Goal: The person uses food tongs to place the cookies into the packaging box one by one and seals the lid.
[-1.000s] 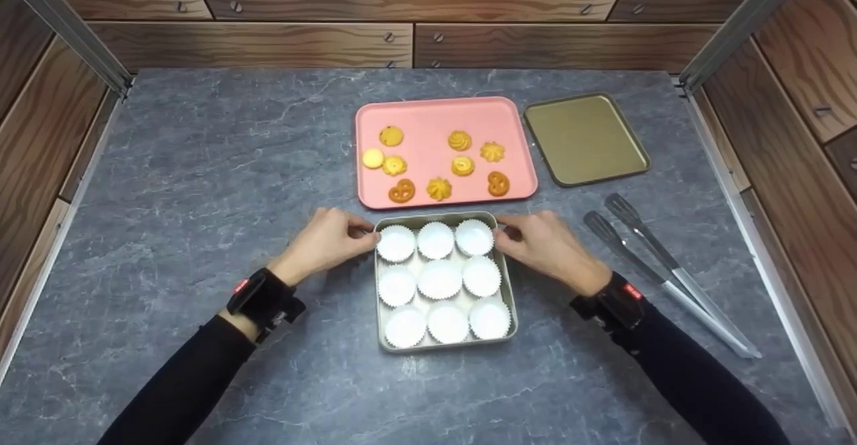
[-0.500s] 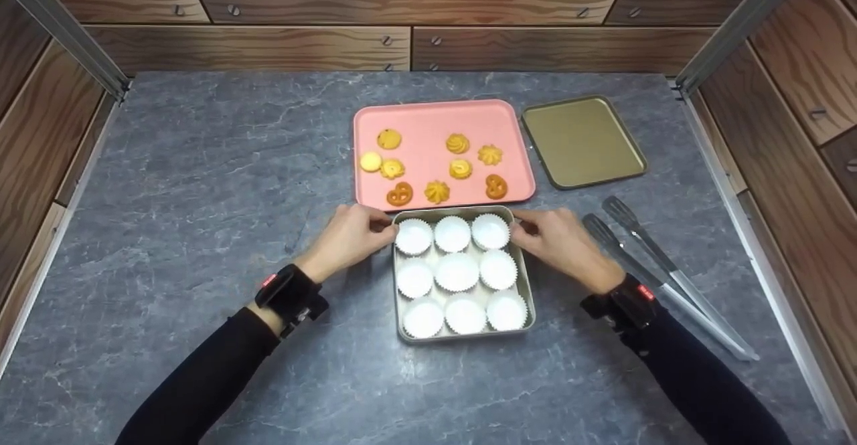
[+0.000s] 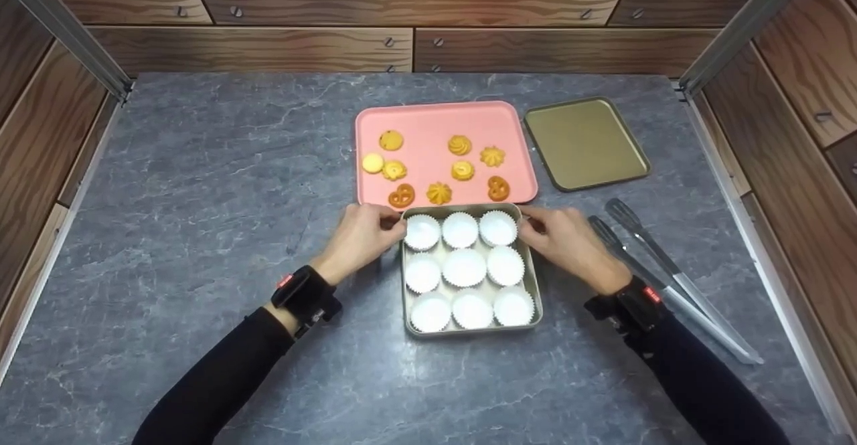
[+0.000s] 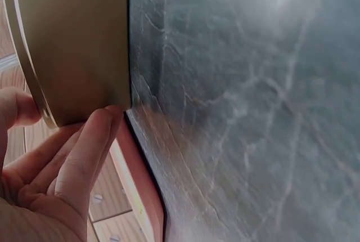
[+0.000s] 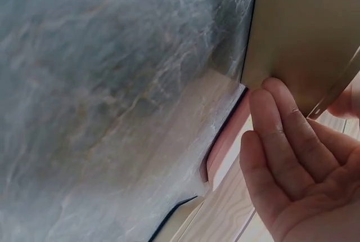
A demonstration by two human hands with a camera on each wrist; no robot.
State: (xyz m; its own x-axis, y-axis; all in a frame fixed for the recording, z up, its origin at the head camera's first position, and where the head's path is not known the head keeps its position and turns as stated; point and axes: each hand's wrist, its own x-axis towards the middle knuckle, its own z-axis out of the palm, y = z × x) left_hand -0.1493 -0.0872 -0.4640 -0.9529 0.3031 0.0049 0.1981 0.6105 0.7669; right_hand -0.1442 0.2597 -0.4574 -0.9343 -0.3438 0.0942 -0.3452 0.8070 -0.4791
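A square gold-toned baking tin [image 3: 443,290] sits in front of the pink tray, filled with rows of white paper cups [image 3: 464,268]. At its far left corner my left hand [image 3: 361,237] grips it, thumb by the rim and fingers against the outer wall [image 4: 73,39]. My right hand [image 3: 569,241] holds the far right corner the same way, its fingertips on the side wall [image 5: 309,28] in the right wrist view. In the head view, the tin's far edge meets the near edge of the tray. Both hands' fingertips are partly hidden there.
On the pink tray [image 3: 422,124] lie several cookies, including pretzel-shaped ones [image 3: 402,195] and swirled ones [image 3: 459,144]. A flat gold-toned lid or tray [image 3: 589,144] is at the back right. Tongs [image 3: 713,313] lie on the right; wood-patterned panels [image 3: 301,50] border the grey tabletop.
The tin, with its paper cups, has moved right and slightly away, up to the pink tray. Both hands have travelled with it, keeping their hold.
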